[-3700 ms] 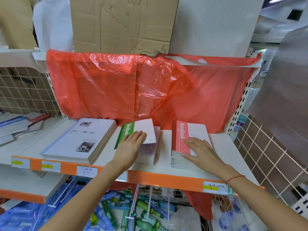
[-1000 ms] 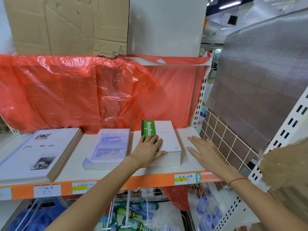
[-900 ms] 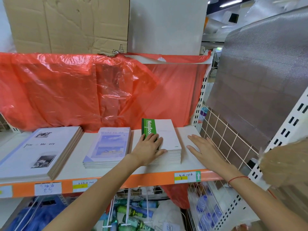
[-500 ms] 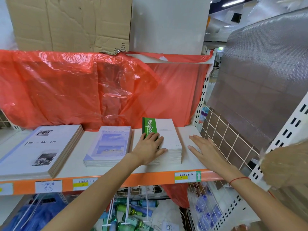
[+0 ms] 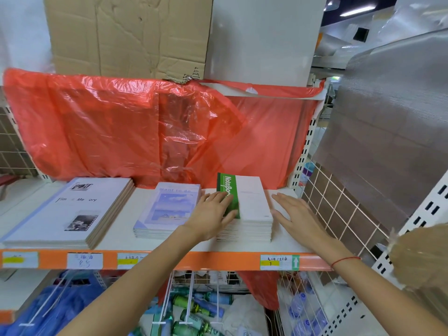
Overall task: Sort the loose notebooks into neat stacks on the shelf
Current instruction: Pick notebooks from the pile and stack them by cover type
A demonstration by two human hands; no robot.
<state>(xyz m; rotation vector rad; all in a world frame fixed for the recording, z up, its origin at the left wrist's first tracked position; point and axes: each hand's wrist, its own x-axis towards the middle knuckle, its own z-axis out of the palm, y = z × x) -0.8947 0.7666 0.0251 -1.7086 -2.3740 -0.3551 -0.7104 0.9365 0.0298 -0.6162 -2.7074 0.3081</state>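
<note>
While left hand [image 5: 213,215] stays flat on green notebook stack [image 5: 249,209], right hand [image 5: 294,215] spread, unmoved.

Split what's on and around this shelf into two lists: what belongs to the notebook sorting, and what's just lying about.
Part of the job:
green notebook stack, with left hand on it
right hand, flat beside it
blue notebook stack
large white notebook stack
shelf

Just lying about:
red plastic sheet
cardboard
bottles below
</note>
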